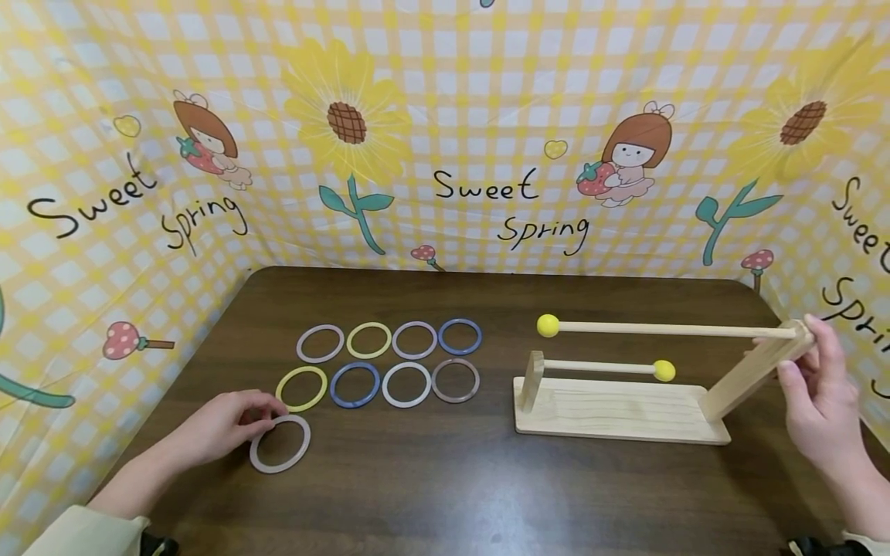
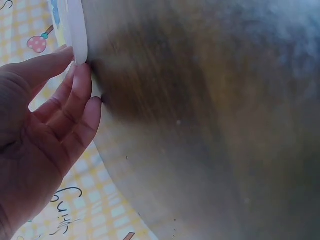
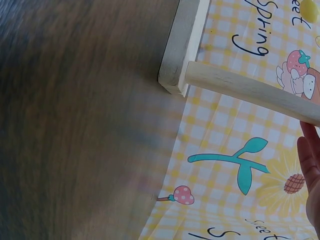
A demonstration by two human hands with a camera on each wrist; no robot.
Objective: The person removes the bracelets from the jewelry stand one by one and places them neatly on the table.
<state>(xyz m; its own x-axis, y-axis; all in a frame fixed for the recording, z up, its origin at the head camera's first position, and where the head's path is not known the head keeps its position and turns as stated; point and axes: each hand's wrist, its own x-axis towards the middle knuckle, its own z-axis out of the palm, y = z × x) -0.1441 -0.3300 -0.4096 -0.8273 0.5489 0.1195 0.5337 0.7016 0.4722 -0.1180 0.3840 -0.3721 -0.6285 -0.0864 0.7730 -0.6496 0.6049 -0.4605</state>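
In the head view my left hand [image 1: 222, 425] pinches a pale greyish-pink ring [image 1: 274, 469] by its upper left edge, at the table's left. Thumb and fingertips meet on this ring [image 2: 77, 35] in the left wrist view. A wooden stand [image 1: 619, 417] is on the right, with a short post, a tall leaning post [image 1: 747, 373] and two rods. The upper rod [image 1: 667, 330] and lower rod [image 1: 598, 367] each end in a yellow ball. My right hand [image 1: 827, 409] grips the tall post near its top; only some fingers [image 3: 311, 155] show in the right wrist view.
Several rings lie in two rows left of the stand, among them a yellow ring [image 1: 301, 408], a blue ring [image 1: 355, 405], a white ring [image 1: 406, 405] and a lilac ring [image 1: 320, 361]. A yellow checked cloth [image 1: 473, 139] surrounds the brown table [image 1: 431, 494] at its back and sides.
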